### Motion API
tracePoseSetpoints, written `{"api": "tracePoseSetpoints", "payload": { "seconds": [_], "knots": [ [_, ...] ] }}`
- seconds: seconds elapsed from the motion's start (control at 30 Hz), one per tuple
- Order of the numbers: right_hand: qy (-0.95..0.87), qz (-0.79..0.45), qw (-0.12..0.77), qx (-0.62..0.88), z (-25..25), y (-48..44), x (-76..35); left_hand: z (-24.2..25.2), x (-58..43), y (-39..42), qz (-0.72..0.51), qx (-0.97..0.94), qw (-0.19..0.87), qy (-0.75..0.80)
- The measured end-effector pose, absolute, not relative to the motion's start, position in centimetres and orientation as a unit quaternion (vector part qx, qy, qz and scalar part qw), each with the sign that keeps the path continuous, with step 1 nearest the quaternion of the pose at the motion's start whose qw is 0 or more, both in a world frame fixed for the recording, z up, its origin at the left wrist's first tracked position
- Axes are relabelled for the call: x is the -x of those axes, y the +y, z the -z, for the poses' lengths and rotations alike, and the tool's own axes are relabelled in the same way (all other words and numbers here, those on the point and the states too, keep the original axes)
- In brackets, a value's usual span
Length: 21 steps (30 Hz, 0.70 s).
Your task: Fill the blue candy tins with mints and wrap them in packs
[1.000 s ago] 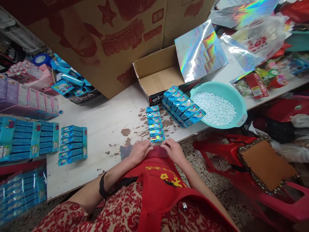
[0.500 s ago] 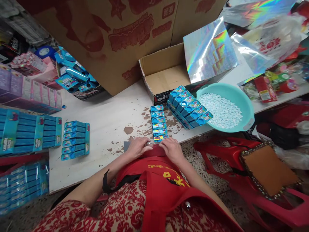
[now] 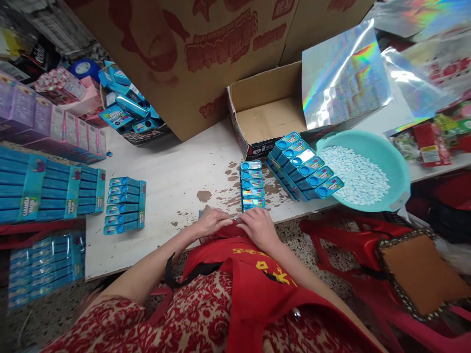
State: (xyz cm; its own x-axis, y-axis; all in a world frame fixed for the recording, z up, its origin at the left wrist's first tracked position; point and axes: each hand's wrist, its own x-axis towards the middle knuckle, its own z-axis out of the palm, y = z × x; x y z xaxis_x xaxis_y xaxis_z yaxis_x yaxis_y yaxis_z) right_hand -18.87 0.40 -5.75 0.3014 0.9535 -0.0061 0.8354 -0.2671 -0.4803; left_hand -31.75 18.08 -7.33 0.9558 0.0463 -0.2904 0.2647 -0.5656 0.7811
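My left hand [image 3: 211,221] and my right hand [image 3: 256,226] lie close together at the near edge of the white table [image 3: 165,176], fingers curled over a thin foil sheet [image 3: 201,214] that is mostly hidden beneath them and the red apron. Just beyond my right hand runs a row of small blue tins [image 3: 252,186], the nearest one partly covered by my fingers. A second, slanted stack of blue tins [image 3: 305,166] sits to the right, beside a teal basin [image 3: 397,169] of white candies.
An open cardboard box [image 3: 268,115] and a big printed carton [image 3: 206,54] stand behind. Holographic sheets [image 3: 342,78] lean at right. Packed blue boxes [image 3: 125,203] and larger blue packs [image 3: 44,189] lie left. A red plastic stool [image 3: 353,240] stands at lower right.
The view has shifted, so everything sits further right and down in the picture. My two hands have drawn closer together at the table edge, and my right hand now covers the nearest tin.
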Motion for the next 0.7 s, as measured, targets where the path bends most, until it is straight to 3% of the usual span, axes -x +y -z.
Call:
{"api": "tracePoseSetpoints", "payload": {
  "seconds": [0.13, 0.33, 0.57, 0.7],
  "knots": [
    [-0.563, -0.176, 0.194, 0.784, 6.0, 1.6, 19.3, 7.1, 32.4, 19.0, 0.088, -0.899, 0.418, 0.102],
    [-0.545, -0.180, 0.192, 0.796, 6.4, 1.3, 19.3, 7.0, 34.2, 19.8, 0.126, -0.956, 0.257, 0.067],
    [-0.546, -0.185, 0.193, 0.794, 6.2, 1.4, 19.5, 6.9, 34.3, 20.9, 0.161, -0.935, 0.309, 0.059],
    [-0.540, -0.185, 0.185, 0.800, 6.1, 1.5, 19.6, 7.6, 35.4, 21.7, 0.114, -0.955, 0.262, 0.080]
  ]
}}
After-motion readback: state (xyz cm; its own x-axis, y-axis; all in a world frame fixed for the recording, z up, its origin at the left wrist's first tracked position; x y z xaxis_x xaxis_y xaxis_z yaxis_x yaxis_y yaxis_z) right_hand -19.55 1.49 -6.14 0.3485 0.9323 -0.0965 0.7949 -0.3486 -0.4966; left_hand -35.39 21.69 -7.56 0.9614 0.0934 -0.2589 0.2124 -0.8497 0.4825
